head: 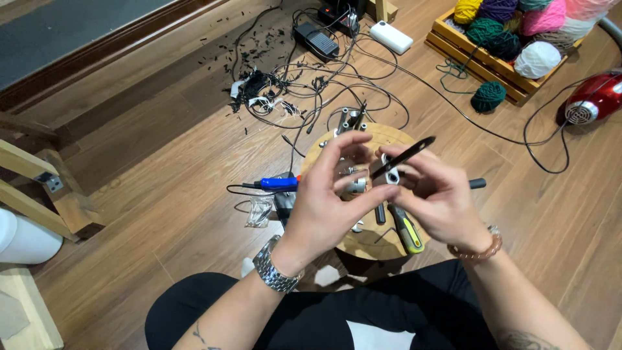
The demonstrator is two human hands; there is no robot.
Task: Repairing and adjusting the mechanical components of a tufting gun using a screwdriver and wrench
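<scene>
The small white-and-metal part [391, 174] sits between my fingertips, held up just above the round wooden stool [389, 135] — my right hand [437, 201] pinches it together with black tweezers [403, 156] that slant up to the right, and my left hand [324, 201] closes its fingers on the same part from the other side. On the stool lie a yellow-handled tool [408, 232] and a blue-handled iron [278, 184]; beyond it, tangled black cables [304, 91] and a crate of yarn balls [512, 32] rest on the wooden floor [162, 194].
</scene>
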